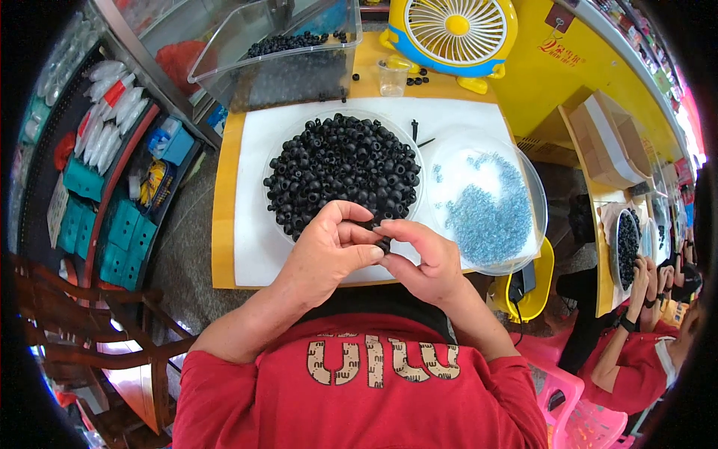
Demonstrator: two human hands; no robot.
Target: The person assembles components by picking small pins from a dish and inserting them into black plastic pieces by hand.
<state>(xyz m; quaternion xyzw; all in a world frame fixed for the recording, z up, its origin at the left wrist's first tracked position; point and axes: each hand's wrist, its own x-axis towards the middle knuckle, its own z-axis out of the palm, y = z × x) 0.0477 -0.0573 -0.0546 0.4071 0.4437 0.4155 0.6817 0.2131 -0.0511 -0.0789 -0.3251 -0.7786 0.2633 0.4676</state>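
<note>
My left hand (325, 247) and my right hand (430, 258) meet just over the near edge of a round clear tray (278, 228). The tray is heaped with small hollow black plastic pieces (340, 168). Between my fingertips sits one small black piece (384, 245), mostly covered by them. Both hands are closed in a pinch on it. To the right, a second round clear tray (540, 217) holds many tiny pale-blue transparent parts (490, 217). Two thin black sticks (415, 131) lie on the white sheet between the trays.
Behind the trays stand a large clear bin (299, 75) of black pieces, a small clear cup (393, 78) and a yellow-and-blue fan (456, 34). A yellow bin (535, 284) is at the table's right. Shelves (120, 187) line the left. A co-worker (628, 352) sits far right.
</note>
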